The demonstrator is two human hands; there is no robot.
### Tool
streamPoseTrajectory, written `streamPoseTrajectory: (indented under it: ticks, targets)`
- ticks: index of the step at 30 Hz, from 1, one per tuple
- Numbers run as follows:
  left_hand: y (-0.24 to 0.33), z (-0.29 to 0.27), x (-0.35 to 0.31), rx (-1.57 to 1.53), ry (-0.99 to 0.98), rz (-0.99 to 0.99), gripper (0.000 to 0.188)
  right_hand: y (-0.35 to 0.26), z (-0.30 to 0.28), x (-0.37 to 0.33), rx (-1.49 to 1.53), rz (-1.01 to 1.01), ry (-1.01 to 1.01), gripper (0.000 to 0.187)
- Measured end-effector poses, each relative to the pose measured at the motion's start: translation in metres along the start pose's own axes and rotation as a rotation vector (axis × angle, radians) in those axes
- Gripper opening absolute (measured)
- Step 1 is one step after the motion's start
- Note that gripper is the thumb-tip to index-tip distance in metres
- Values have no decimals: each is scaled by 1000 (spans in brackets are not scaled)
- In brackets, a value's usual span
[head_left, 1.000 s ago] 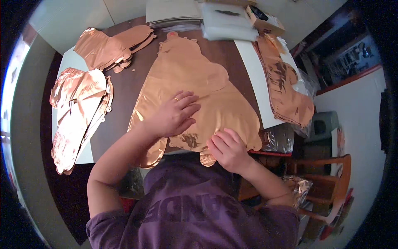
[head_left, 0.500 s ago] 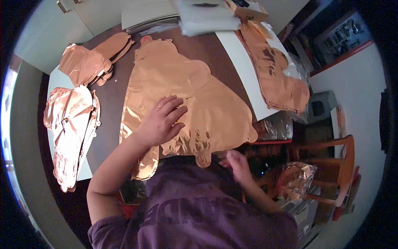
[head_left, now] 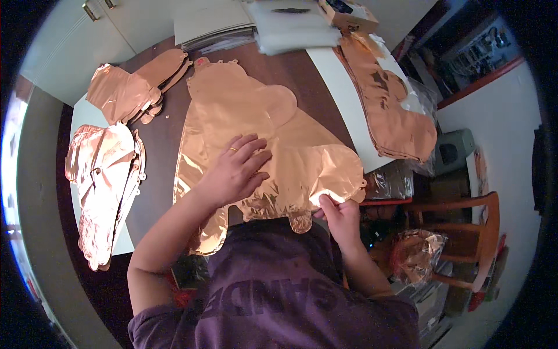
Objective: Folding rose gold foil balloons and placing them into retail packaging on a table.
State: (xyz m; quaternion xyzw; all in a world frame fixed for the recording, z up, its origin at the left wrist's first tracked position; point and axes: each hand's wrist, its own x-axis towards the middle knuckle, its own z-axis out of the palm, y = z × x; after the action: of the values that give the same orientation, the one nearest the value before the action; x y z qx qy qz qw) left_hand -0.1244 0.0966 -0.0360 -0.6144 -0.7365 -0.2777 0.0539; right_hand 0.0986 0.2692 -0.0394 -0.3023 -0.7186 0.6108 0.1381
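A large copper-coloured foil balloon [head_left: 232,110], flat and uninflated, lies over the near middle of the table, apparently on top of others like it. My left hand [head_left: 238,171] rests on its middle, palm down with fingers outstretched and a ring on one of them. At the balloon's near right edge, my right hand [head_left: 342,221] is closed, pinching the foil between thumb and fingers. The lower right part of the sheet bulges slightly there and catches the light. A small rounded tab [head_left: 300,222] hangs over the near table edge, against my shirt.
Folded copper foil balloons [head_left: 104,180] lie on the left, with another stack [head_left: 125,90] behind them. More foil balloons [head_left: 386,104] are piled on a white board at the right. Clear plastic bags [head_left: 296,29] sit at the back. A wooden chair [head_left: 485,238] stands at the right.
My right hand has come up from below the table edge and taken hold of the balloon's near right edge, which now bulges. My left hand stays on the foil.
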Motion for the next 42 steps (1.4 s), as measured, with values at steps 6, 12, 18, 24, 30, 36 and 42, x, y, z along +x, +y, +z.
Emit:
streamPoseTrajectory:
  ticks: [6, 12, 18, 24, 30, 36, 42]
  targets:
    - [-1, 6, 2, 2, -61, -21, 45, -9, -4, 9, 7, 84, 25, 29]
    - [0, 3, 4, -9, -66, -35, 45, -4, -2, 9, 34, 73, 37, 26]
    - [-2, 10, 12, -70, -66, 15, 47, -6, -7, 13, 128, 82, 31, 23]
    - [-4, 11, 12, -77, -80, 22, 50, -22, -4, 16, -51, 59, 132, 23]
    - [3, 8, 13, 15, -145, -23, 52, -25, 11, 10, -623, -689, 245, 15]
    - [-6, 14, 7, 115, -271, -55, 72, -33, 24, 12, -601, -1000, -88, 20]
    - [-3, 13, 9, 34, -278, -137, 72, -25, -8, 36, -537, -870, -340, 77]
